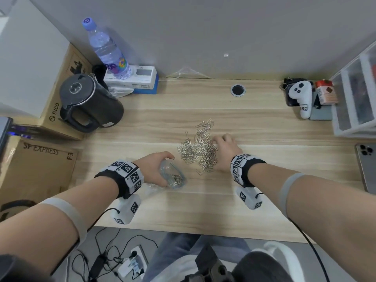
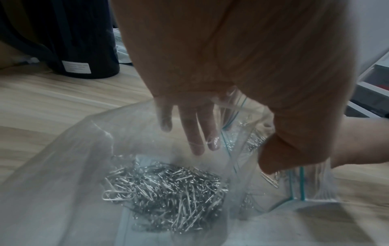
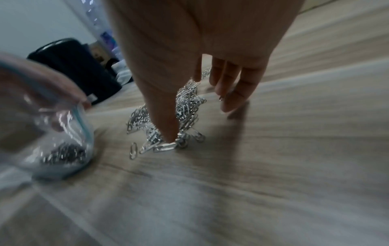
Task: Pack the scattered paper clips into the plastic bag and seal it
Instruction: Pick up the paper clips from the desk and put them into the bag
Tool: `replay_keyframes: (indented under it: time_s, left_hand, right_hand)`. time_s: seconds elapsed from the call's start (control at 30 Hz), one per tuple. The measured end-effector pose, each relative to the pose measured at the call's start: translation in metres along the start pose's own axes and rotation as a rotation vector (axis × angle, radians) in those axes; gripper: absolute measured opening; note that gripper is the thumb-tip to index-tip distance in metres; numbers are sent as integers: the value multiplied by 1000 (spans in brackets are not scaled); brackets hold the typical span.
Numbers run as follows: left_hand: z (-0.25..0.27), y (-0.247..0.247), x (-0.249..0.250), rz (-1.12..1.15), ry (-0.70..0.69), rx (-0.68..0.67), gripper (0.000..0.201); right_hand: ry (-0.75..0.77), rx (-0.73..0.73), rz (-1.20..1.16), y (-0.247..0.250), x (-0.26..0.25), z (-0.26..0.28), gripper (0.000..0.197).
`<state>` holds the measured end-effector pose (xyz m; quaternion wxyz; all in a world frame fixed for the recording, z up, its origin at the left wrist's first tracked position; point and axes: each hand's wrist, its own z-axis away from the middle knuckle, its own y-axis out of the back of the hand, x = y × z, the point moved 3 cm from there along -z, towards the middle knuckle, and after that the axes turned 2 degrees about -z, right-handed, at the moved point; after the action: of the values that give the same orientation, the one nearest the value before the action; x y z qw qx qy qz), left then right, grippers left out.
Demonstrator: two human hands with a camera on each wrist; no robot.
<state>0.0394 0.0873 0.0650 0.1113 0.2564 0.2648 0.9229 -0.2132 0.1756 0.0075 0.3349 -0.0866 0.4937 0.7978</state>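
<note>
My left hand pinches the plastic bag by its mouth, thumb and fingers curled round the rim, propping it open on the desk; some clips already inside. My right hand sits loosely spread at the right edge of the paper clips, thumb tip touching them, nothing held yet. Risks: a big scoop likely sheds clips (they tangle); the bag mouth could sag shut if my pinch slackens; clips caught in the zip strip would probably block sealing.

plastic bag blurred in right wrist view; phone cut off by edge.
</note>
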Motion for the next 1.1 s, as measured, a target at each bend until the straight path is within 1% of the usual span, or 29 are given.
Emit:
replay_keyframes:
  time_s: [0.07,0.1,0.17,0.23,0.33,0.4,0.47,0.5,0.53,0.63,0.67,0.7,0.8,0.93,0.97,1.03,1.1]
  left_hand:
    - [0,-1,-3,11,15,6,90]
    - [0,-1,-4,15,20,12,88]
    - [0,-2,-5,22,17,19,86]
    - [-1,-3,-6,35,4,19,90]
    - [-2,-2,-10,56,2,10,92]
    - [-2,-2,-11,67,5,10,92]
    - [-3,-1,-13,72,8,13,91]
    - [-4,0,-13,73,6,12,91]
    - [-5,0,-13,76,10,10,90]
    - [-8,3,-13,84,6,-3,88]
    - [-9,3,-13,88,4,-10,88]
    - [-10,4,-12,92,0,-18,88]
    - [-10,6,-10,96,0,-30,90]
    - [-11,8,-8,95,-8,-24,95]
    - [-11,8,-7,99,-11,-23,96]
    - [-12,9,-6,105,-14,-21,96]
    - [-13,11,-5,110,-22,-17,96]
  right_hand:
    - [42,-26,121,0,-1,2,113]
    - [52,-40,157,-1,-3,1,117]
    - [46,-66,164,-6,-10,-2,119]
    - [34,-63,89,-11,-16,-7,110]
    - [43,-47,-53,-14,-23,-15,88]
    - [57,-48,-72,-14,-23,-17,73]
    - [63,-38,-69,-14,-24,-19,67]
    - [62,-41,-74,-13,-25,-19,70]
    - [60,-48,-72,-14,-27,-18,77]
    - [63,-75,34,-18,-32,-15,117]
    - [75,-78,76,-20,-34,-14,125]
    - [87,-81,106,-21,-36,-13,128]
    - [112,-79,153,-25,-38,-15,121]
    - [105,-63,80,-24,-36,-22,89]
    - [113,-68,63,-24,-35,-23,84]
    - [129,-57,34,-23,-35,-25,79]
    - [142,-35,17,-23,-35,-27,79]
